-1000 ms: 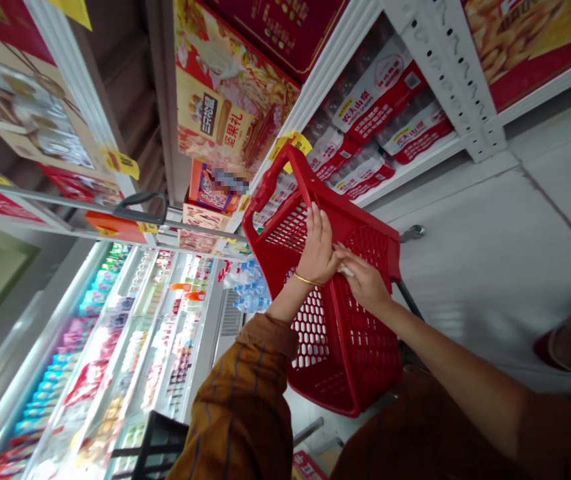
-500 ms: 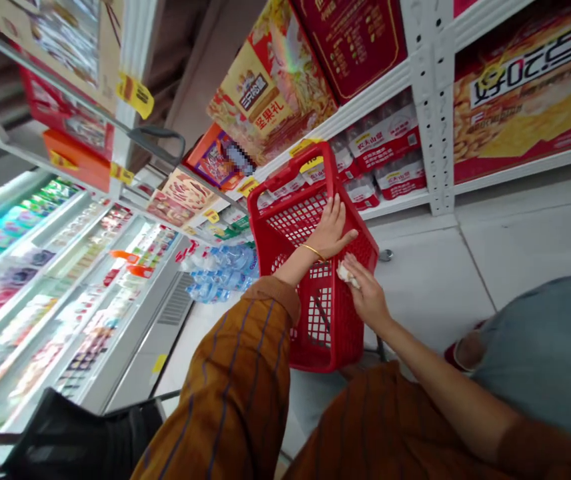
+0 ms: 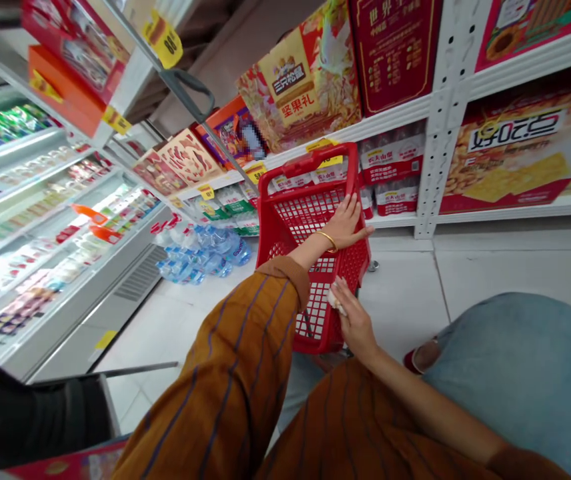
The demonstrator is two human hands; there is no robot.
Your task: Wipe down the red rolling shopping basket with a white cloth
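A red plastic shopping basket [image 3: 310,200] with perforated sides stands in front of me, its raised handle pointing at the shelf. My left hand [image 3: 346,225], with a gold bracelet at the wrist, lies across the basket's right side, fingers stretched and thumb apart. Nearer to me, my right hand [image 3: 356,319] presses a crumpled white tissue or cloth [image 3: 334,301] against the same side's rim. The fingers are bent over it, so only part of it shows. Inside the basket I see only the slatted walls and floor.
Behind the basket, a white shelf [image 3: 435,133] bears gift boxes [image 3: 300,87] and red-wrapped bottle packs [image 3: 395,197]. Blue water bottles [image 3: 200,257] sit on the floor at left, near a refrigerated display [image 3: 65,267]. A denim-covered knee [image 3: 510,373] is at right, a black object [image 3: 30,407] at lower left.
My right hand has slid the white tissue or cloth along the rim towards me. The left hand stays on the basket's side. The camera view has shifted somewhat.
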